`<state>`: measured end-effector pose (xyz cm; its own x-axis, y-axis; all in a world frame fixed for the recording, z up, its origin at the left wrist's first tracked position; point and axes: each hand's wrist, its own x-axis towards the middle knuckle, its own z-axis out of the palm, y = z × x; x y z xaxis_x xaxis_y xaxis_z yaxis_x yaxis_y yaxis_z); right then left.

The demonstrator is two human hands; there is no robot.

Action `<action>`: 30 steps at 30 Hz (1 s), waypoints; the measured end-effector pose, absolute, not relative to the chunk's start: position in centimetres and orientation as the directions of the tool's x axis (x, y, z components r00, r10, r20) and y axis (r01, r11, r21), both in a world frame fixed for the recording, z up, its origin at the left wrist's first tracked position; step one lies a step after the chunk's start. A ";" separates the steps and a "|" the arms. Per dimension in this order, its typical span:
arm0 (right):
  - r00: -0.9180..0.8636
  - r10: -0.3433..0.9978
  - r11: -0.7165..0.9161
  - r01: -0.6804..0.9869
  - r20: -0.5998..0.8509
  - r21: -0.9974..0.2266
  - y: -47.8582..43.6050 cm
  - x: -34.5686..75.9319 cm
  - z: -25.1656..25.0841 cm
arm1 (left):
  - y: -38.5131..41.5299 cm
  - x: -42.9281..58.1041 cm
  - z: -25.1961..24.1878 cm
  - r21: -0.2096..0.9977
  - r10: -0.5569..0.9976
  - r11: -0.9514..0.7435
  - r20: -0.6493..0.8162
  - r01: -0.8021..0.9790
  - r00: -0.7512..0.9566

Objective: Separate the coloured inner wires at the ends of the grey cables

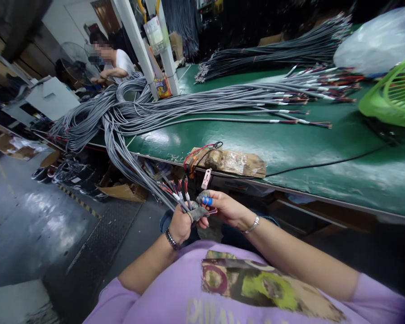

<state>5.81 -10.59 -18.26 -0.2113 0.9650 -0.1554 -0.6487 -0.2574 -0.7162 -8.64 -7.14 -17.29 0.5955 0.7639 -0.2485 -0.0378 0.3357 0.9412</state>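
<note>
My left hand (185, 221), with grey coverings on some fingers, is closed around the ends of several grey cables (151, 182). Stripped ends with red, blue and dark wires (185, 186) stick up from that grip. Close beside it, my right hand (222, 207) pinches at the thin wires (212, 210) of one cable end, with blue tape or a blue sleeve (207, 201) around a finger. The cables run up over the bench edge to a large grey bundle (135, 108).
On the green bench (324, 157), a taped wooden block (236, 162) with red and black leads lies at the front edge. A green fan (394, 96) and a plastic bag (378, 40) stand right. Dark cables (256, 58) lie behind. Another person (113, 60) works at far left.
</note>
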 end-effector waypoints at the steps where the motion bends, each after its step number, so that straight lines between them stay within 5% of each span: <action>1: -0.204 0.967 -0.251 -0.652 -0.154 -0.716 -10.5 5.8 -18.2 | -7.1 -8.7 -17.3 0.940 0.757 0.340 -0.250 -0.038 0.604; 10: -0.083 0.932 -0.314 -0.671 -0.353 -0.671 -11.0 7.2 -18.6 | -7.6 -8.3 -17.7 0.966 0.872 0.235 -0.162 -0.105 0.461; 17: 0.050 0.963 -0.214 -0.449 -0.264 -0.867 -11.3 6.4 -17.4 | -7.7 -8.3 -17.8 0.973 0.876 0.212 -0.146 -0.095 0.460; 22: 0.207 0.915 -0.130 -0.661 -0.346 -0.739 -10.4 7.0 -18.0 | -7.8 -8.5 -16.4 0.966 0.900 0.200 -0.114 -0.165 0.421; 27: -0.080 0.934 -0.282 -0.763 -0.349 -0.581 -9.3 8.0 -17.4 | -7.3 -8.0 -15.0 0.947 0.919 0.213 -0.111 -0.239 0.379; 30: -0.160 0.956 -0.281 -0.735 -0.245 -0.617 -8.7 7.9 -16.9 | -7.1 -7.3 -14.5 0.942 0.917 0.238 -0.137 -0.236 0.374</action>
<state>7.90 -8.71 -16.89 -0.1601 0.9561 -0.2454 -0.7349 -0.2814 -0.6170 -7.31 -7.08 -14.53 0.3742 0.9171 -0.1374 -0.2364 0.2376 0.9421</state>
